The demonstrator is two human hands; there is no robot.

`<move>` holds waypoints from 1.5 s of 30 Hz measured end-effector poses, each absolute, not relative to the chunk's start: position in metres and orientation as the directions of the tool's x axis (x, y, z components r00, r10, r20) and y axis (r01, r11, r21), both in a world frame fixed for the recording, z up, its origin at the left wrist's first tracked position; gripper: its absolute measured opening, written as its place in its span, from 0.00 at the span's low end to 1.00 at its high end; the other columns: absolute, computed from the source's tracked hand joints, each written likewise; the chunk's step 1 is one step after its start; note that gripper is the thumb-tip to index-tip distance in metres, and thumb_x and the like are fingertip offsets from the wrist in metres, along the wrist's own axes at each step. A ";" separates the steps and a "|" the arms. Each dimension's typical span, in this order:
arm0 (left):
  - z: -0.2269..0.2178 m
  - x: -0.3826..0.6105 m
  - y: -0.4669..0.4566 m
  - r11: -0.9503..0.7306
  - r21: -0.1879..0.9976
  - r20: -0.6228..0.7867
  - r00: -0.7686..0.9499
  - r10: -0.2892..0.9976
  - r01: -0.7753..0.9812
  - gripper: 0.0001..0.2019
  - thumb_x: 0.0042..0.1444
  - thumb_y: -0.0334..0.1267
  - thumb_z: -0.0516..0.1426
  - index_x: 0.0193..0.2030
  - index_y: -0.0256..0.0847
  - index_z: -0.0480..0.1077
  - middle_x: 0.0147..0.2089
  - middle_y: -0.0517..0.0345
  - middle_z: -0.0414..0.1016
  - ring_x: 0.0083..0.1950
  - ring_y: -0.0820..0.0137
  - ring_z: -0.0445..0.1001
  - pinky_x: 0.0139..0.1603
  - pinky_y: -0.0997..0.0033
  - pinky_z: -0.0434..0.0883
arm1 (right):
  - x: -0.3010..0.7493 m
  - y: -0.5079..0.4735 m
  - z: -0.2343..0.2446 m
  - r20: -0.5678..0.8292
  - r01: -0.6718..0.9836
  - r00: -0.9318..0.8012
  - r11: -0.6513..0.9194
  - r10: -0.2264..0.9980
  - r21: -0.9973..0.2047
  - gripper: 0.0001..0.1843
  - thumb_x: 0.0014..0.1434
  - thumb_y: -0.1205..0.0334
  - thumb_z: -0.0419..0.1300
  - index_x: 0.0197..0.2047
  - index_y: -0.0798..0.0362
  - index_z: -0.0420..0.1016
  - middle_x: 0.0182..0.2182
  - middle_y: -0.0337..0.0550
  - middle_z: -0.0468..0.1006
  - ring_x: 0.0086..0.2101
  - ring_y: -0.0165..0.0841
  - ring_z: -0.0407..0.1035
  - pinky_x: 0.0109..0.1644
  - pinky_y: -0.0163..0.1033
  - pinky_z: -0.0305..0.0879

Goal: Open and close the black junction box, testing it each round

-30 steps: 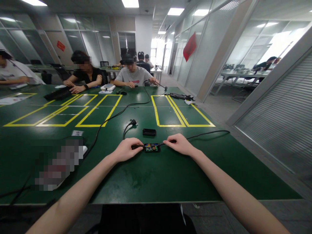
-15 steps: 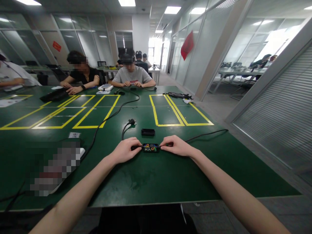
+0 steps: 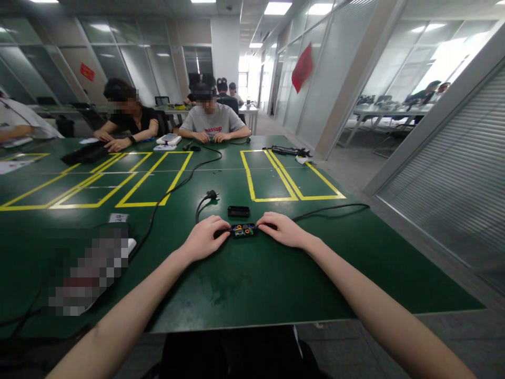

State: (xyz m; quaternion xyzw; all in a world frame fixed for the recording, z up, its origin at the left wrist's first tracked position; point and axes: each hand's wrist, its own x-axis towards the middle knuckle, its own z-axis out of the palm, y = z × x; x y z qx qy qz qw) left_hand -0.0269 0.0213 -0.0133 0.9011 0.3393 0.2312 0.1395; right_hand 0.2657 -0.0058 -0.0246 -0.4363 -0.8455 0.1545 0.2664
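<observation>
An opened black power adapter [image 3: 243, 231] lies on the green table in front of me. Inside its case half a circuit board shows, with yellow ring coils and blue wires. My left hand [image 3: 206, 234] pinches the power cord at the case's left end, thumb and forefinger close to the corner. At the opposite end, my right hand [image 3: 279, 228] has its fingertips closed on the other power cord [image 3: 331, 211], which runs off to the right. The loose black case cover [image 3: 239, 211] rests just beyond the adapter, hollow side showing. Behind my left hand lies a plug [image 3: 212, 195] on a cord.
A blurred-out object with a white edge [image 3: 131, 246] lies at left, beside a long black cable [image 3: 152, 226]. Yellow tape [image 3: 276, 199] marks rectangles on the table [image 3: 252, 295]. A folded black tripod-like item [image 3: 286, 151] lies far right. Co-workers [image 3: 213, 123] sit across the table.
Both hands and the adapter sit slightly higher in the view, which has shifted a little. My left thumb has moved out to the case's near left corner. The adapter stays between my hands.
</observation>
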 end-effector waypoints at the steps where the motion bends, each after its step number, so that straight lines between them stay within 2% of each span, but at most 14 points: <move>1: -0.014 -0.027 0.022 -0.734 0.417 0.333 0.661 0.672 0.536 0.08 0.65 0.36 0.58 0.47 0.42 0.77 0.44 0.53 0.78 0.47 0.62 0.77 0.51 0.64 0.74 | 0.265 -0.004 -0.027 0.332 0.652 -0.469 0.574 0.819 -0.495 0.13 0.72 0.60 0.55 0.41 0.52 0.81 0.37 0.46 0.79 0.39 0.36 0.73 0.46 0.41 0.68; 5: -0.017 -0.027 0.024 -0.760 0.414 0.363 0.674 0.643 0.501 0.10 0.67 0.35 0.56 0.49 0.43 0.78 0.48 0.52 0.79 0.49 0.63 0.77 0.52 0.64 0.74 | 0.261 0.001 -0.032 0.351 0.641 -0.456 0.575 0.818 -0.508 0.16 0.73 0.59 0.54 0.36 0.52 0.79 0.35 0.46 0.78 0.38 0.36 0.73 0.46 0.40 0.68; 11: -0.024 -0.024 0.028 -0.750 0.368 0.390 0.641 0.661 0.549 0.12 0.69 0.34 0.54 0.50 0.44 0.78 0.45 0.53 0.79 0.49 0.63 0.76 0.54 0.63 0.74 | 0.256 0.002 -0.037 0.327 0.696 -0.461 0.564 0.825 -0.444 0.15 0.75 0.58 0.51 0.40 0.51 0.76 0.37 0.45 0.79 0.38 0.36 0.73 0.44 0.39 0.67; 22: -0.024 -0.025 0.029 -0.762 0.393 0.361 0.676 0.643 0.515 0.12 0.69 0.35 0.55 0.50 0.44 0.79 0.46 0.51 0.79 0.49 0.63 0.76 0.52 0.65 0.74 | 0.258 0.000 -0.035 0.391 0.696 -0.439 0.582 0.809 -0.421 0.12 0.71 0.60 0.58 0.38 0.51 0.80 0.34 0.45 0.78 0.40 0.38 0.72 0.46 0.42 0.68; 28: -0.028 -0.021 0.033 -0.767 0.269 0.385 0.665 0.640 0.582 0.14 0.70 0.34 0.52 0.54 0.44 0.79 0.45 0.50 0.79 0.48 0.62 0.74 0.50 0.63 0.74 | 0.252 0.002 -0.037 0.425 0.731 -0.312 0.501 0.850 -0.464 0.06 0.69 0.62 0.61 0.40 0.50 0.79 0.37 0.44 0.79 0.38 0.37 0.73 0.44 0.41 0.68; 33: -0.031 -0.020 0.034 -0.770 0.213 0.395 0.667 0.631 0.602 0.15 0.71 0.34 0.51 0.54 0.44 0.78 0.47 0.50 0.79 0.50 0.60 0.74 0.50 0.60 0.73 | 0.249 0.001 -0.036 0.478 0.716 -0.354 0.562 0.804 -0.414 0.08 0.68 0.65 0.59 0.39 0.50 0.79 0.37 0.46 0.80 0.40 0.38 0.74 0.46 0.42 0.69; 35: -0.032 -0.020 0.033 -0.771 0.214 0.402 0.665 0.629 0.600 0.14 0.71 0.34 0.51 0.53 0.43 0.78 0.50 0.49 0.79 0.52 0.60 0.74 0.53 0.58 0.73 | 0.249 0.000 -0.035 0.481 0.722 -0.385 0.582 0.788 -0.374 0.08 0.68 0.66 0.58 0.38 0.51 0.79 0.38 0.47 0.81 0.40 0.38 0.74 0.47 0.42 0.69; 37: -0.034 -0.020 0.033 -0.772 0.217 0.407 0.664 0.628 0.597 0.13 0.69 0.33 0.52 0.52 0.43 0.77 0.56 0.47 0.77 0.58 0.57 0.73 0.58 0.53 0.73 | 0.250 -0.002 -0.035 0.470 0.726 -0.416 0.596 0.778 -0.344 0.09 0.67 0.67 0.58 0.38 0.51 0.79 0.38 0.48 0.81 0.41 0.39 0.73 0.47 0.43 0.70; 40: -0.035 -0.021 0.033 -0.782 0.229 0.395 0.678 0.619 0.580 0.12 0.67 0.32 0.53 0.53 0.42 0.75 0.70 0.44 0.68 0.69 0.54 0.67 0.66 0.46 0.69 | 0.252 -0.004 -0.035 0.457 0.719 -0.426 0.599 0.781 -0.352 0.08 0.63 0.70 0.59 0.39 0.51 0.79 0.42 0.48 0.81 0.43 0.40 0.74 0.49 0.45 0.70; 43: -0.036 -0.021 0.034 -0.798 0.250 0.344 0.720 0.603 0.549 0.14 0.67 0.33 0.53 0.57 0.39 0.72 0.76 0.42 0.60 0.75 0.54 0.60 0.71 0.44 0.65 | 0.250 -0.003 -0.036 0.458 0.730 -0.393 0.573 0.798 -0.372 0.11 0.62 0.69 0.60 0.47 0.52 0.81 0.46 0.50 0.80 0.47 0.42 0.73 0.52 0.47 0.70; 45: -0.036 -0.020 0.036 -0.793 0.268 0.311 0.731 0.608 0.546 0.19 0.67 0.35 0.53 0.63 0.39 0.68 0.74 0.42 0.63 0.75 0.53 0.61 0.72 0.44 0.63 | 0.245 -0.001 -0.036 0.450 0.761 -0.361 0.537 0.816 -0.363 0.17 0.66 0.65 0.60 0.57 0.52 0.78 0.48 0.52 0.79 0.48 0.43 0.72 0.53 0.48 0.69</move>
